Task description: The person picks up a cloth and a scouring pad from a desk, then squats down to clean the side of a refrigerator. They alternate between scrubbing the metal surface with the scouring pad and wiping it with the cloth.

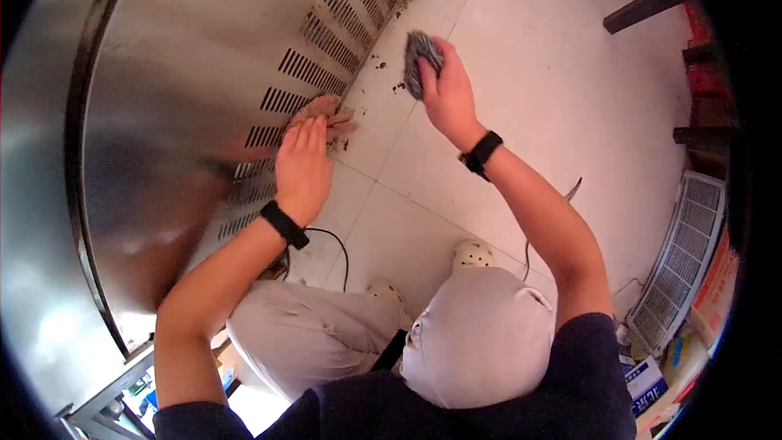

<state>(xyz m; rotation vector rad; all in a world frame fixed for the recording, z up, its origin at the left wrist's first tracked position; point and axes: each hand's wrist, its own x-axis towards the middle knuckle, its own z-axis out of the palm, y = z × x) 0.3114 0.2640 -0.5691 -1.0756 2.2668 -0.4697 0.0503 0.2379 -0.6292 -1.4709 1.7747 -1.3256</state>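
The left hand (303,165), fingers together and flat, pressed a rag (332,116) against the vented steel panel (204,49). The right hand (446,94) had its fingers clamped around a steel scourer (418,55).

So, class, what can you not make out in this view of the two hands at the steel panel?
Head view only:
cloth: mostly hidden beneath the left hand.
scouring pad: partly wrapped by the right hand.
steel panel: left side cut off by the dark lens rim.
blue-and-white box: print too small to read.
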